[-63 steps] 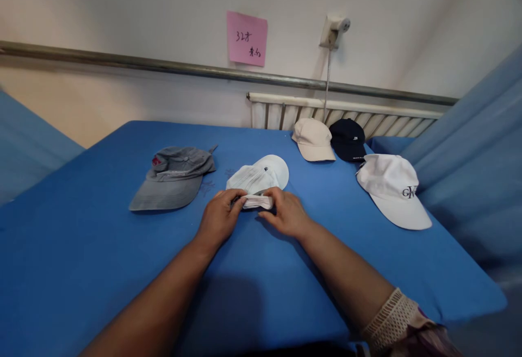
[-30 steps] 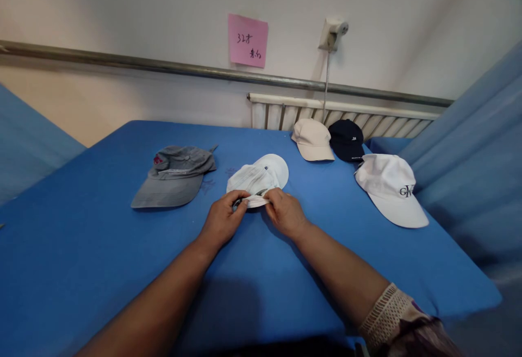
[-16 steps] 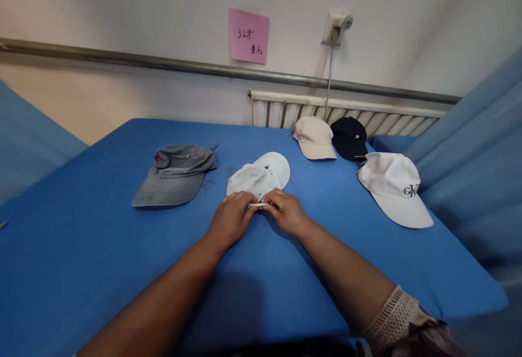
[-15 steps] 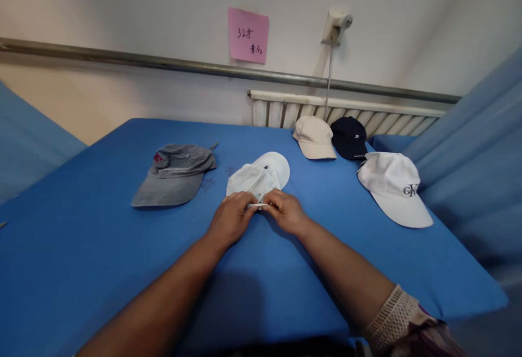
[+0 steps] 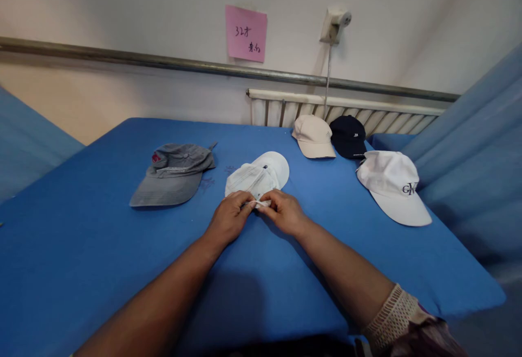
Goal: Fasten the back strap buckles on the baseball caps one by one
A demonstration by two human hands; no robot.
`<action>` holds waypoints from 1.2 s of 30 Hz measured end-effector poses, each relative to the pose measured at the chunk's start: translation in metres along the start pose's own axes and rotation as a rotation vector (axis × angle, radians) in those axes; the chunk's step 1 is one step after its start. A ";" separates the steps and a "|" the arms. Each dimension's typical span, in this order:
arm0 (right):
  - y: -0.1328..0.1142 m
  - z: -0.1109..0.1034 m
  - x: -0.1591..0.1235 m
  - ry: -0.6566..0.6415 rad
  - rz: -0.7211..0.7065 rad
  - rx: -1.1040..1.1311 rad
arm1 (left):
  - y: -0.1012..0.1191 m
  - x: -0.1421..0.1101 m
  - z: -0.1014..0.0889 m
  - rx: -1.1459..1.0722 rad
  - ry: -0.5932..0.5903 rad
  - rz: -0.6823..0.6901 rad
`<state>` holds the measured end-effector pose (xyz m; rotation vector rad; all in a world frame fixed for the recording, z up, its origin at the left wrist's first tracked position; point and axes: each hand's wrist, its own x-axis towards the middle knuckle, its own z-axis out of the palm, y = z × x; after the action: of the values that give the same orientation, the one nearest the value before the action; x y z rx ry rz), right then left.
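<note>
A white baseball cap (image 5: pixel 250 179) lies in front of me on the blue-covered table, its brim pointing away and to the right. My left hand (image 5: pixel 229 214) pinches the near edge of this cap, around its back strap. Close beside it, my right hand (image 5: pixel 284 211) pinches the same strap from the right. Thumbs and fingertips of both hands almost meet there, and the fingers partly hide the strap, so its fastening cannot be made out.
To the left rests a grey cap (image 5: pixel 173 175). A beige cap (image 5: pixel 313 136) and a navy cap (image 5: pixel 348 136) sit at the back right, before a radiator (image 5: pixel 291 110). Another white cap (image 5: pixel 391 186) with black letters lies at right on the blue table (image 5: pixel 122 270). Blue curtains (image 5: pixel 481 145) hang alongside.
The fingertips have shifted slightly on the strap, and a bit more of its white band shows by the right thumb. The caps lie as before.
</note>
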<state>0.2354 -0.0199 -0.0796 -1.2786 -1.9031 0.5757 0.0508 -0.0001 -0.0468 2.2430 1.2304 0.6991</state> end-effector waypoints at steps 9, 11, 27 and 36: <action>-0.003 0.001 -0.003 0.031 -0.016 0.034 | -0.004 -0.004 0.001 -0.024 0.051 0.042; 0.000 0.003 -0.004 0.057 0.032 0.094 | -0.006 -0.007 0.001 -0.063 0.059 0.064; -0.010 -0.007 -0.010 -0.089 -0.059 -0.115 | 0.002 -0.012 -0.002 -0.046 -0.009 -0.052; -0.008 -0.003 -0.012 -0.045 -0.115 -0.092 | 0.004 -0.007 -0.007 -0.203 0.074 -0.147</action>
<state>0.2360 -0.0344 -0.0756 -1.2128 -2.0460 0.4652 0.0459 -0.0071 -0.0406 1.9563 1.2833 0.8170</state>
